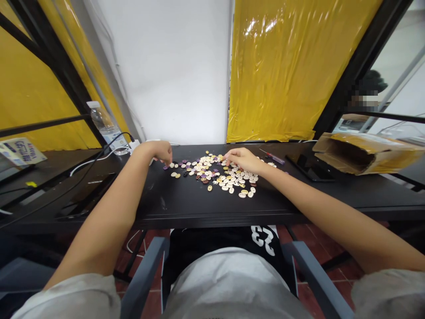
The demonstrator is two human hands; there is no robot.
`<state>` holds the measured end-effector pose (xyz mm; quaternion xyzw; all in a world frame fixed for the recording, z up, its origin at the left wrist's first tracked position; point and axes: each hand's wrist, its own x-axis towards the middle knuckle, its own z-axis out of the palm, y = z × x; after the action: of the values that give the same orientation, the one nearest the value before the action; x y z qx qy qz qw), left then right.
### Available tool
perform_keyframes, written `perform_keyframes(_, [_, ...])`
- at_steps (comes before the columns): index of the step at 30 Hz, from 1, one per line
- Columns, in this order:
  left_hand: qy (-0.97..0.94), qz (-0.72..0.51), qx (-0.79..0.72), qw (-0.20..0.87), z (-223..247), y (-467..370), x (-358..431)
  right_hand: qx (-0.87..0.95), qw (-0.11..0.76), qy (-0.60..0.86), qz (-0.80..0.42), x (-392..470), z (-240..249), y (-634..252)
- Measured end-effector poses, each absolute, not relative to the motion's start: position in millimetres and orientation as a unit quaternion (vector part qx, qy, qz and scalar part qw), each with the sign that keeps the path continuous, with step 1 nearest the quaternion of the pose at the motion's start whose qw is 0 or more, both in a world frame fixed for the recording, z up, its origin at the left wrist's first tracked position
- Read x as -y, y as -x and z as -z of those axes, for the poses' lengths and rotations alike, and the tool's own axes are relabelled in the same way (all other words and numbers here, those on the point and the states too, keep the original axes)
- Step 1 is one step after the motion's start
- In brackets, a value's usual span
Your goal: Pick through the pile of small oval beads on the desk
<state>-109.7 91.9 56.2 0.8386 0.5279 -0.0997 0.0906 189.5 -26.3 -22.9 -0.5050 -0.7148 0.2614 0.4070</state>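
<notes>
Small oval button-like pieces (229,182) with holes lie in a loose pile on the black table (186,204); most are cream, others yellow, purple, brown or black. At the pile's left end, my left hand (162,153) hangs with its fingers curled down close to a purple piece (166,168). Whatever its fingertips hold, if anything, is hidden. Over the upper middle of the pile is my right hand (244,160), its thumb and fingers bent together among the pieces. What sits between those fingertips is too small to make out.
Behind the pile on the right lie a thin screwdriver (274,157), a dark phone (308,168) and an open cardboard box (365,153). A water bottle (108,126), cables and a dark flat device (88,195) are at left. A white wall (172,75) stands behind the table.
</notes>
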Motion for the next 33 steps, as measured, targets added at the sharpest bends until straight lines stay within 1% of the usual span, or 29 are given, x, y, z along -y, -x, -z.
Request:
perform_keyframes(3, [-0.845, 0.087, -0.52, 0.085, -56.4, 107.6, -90.4, 0.716, 0.403, 0.507, -0.26, 26.4, 23.2, -190.1])
perform_keyframes(8, [-0.864, 0.024, -0.502, 0.041, -55.8, 100.0, -86.3, 0.723, 0.398, 0.508, -0.247, 26.8, 23.6, -190.4])
perform_keyframes(14, [-0.867, 0.057, -0.493, 0.049, -51.4, 86.1, -79.1, 0.733, 0.386, 0.521, -0.207, 26.1, 23.8, -191.3])
perform_keyframes(17, [-0.895, -0.011, -0.442, 0.061, -44.8, 73.7, -72.5, 0.75, 0.373, 0.519, -0.173, 24.9, 25.8, -191.7])
perform_keyframes(20, [-0.933, -0.093, -0.334, 0.096, -34.7, 57.7, -64.2, 0.775, 0.352, 0.504, -0.147, 24.3, 28.9, -191.1])
perform_keyframes(24, [-0.953, -0.093, -0.265, 0.111, -20.4, 40.8, -56.0, 0.809, 0.317, 0.484, -0.099, 26.5, 31.6, -189.5])
perform_keyframes(28, [-0.954, -0.075, -0.264, 0.125, -14.3, 36.4, -52.5, 0.814, 0.289, 0.499, -0.076, 25.9, 33.1, -190.9])
perform_keyframes(33, [-0.949, -0.087, -0.266, 0.148, -18.4, 39.2, -51.6, 0.794, 0.283, 0.533, -0.076, 19.8, 34.8, -195.0])
